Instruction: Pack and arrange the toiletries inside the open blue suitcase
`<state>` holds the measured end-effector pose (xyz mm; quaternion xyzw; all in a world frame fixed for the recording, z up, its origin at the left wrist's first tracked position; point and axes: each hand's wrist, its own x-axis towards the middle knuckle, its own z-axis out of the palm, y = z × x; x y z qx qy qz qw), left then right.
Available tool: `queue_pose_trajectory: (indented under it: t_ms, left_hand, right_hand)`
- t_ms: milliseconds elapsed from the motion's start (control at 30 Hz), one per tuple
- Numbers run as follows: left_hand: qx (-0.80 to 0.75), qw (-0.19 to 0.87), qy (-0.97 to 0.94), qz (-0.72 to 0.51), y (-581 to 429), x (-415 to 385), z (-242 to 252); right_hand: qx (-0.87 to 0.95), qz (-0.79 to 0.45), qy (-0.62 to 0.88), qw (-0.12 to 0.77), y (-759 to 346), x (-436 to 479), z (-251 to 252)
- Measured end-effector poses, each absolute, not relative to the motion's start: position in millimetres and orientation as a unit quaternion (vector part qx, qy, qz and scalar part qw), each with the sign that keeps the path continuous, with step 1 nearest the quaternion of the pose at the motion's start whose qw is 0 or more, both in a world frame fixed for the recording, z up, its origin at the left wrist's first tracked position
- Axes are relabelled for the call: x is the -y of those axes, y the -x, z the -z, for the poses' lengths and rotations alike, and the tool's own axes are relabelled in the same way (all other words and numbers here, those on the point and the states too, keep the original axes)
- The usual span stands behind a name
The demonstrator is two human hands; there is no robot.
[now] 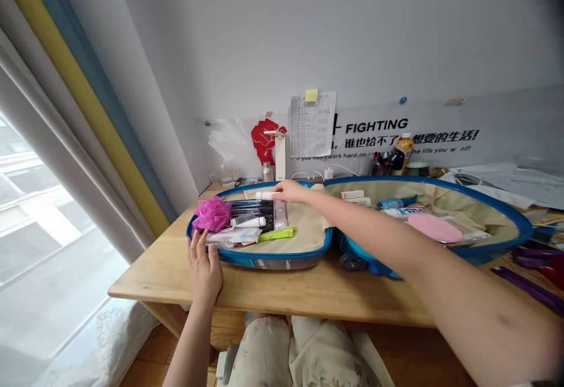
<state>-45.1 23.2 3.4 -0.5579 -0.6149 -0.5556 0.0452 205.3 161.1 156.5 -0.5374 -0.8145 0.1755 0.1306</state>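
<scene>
An open blue-rimmed suitcase with a beige lining lies across a wooden desk. Over the back of its left half, my right hand is closed on a small white tube. My left hand rests at the left half's front corner, fingers stretched against the rim. Just beyond those fingers sits a pink bath puff. Beside it lie a white tube with a black end, a clear packet, a lime-green packaged item and dark, long items partly covered by others.
The right half holds a pink oval item, a blue item and small boxes. Behind stand a silver bottle, a white lamp-like stand and a yellow-capped bottle. Papers lie at right.
</scene>
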Motion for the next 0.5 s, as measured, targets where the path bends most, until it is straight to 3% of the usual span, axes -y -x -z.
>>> queue_pose_trajectory:
  t_ms: [233,500]
  left_hand:
    - [0.612,0.045,0.557,0.560,43.8,-22.2,-2.7]
    - [0.609,0.044,0.559,0.561,43.5,-22.1,-2.2]
  right_hand:
    - [0.854,-0.127,0.500,0.070,-133.0,-172.5,-129.4]
    - [0.874,-0.103,0.470,0.063,-114.5,-180.1,-118.6]
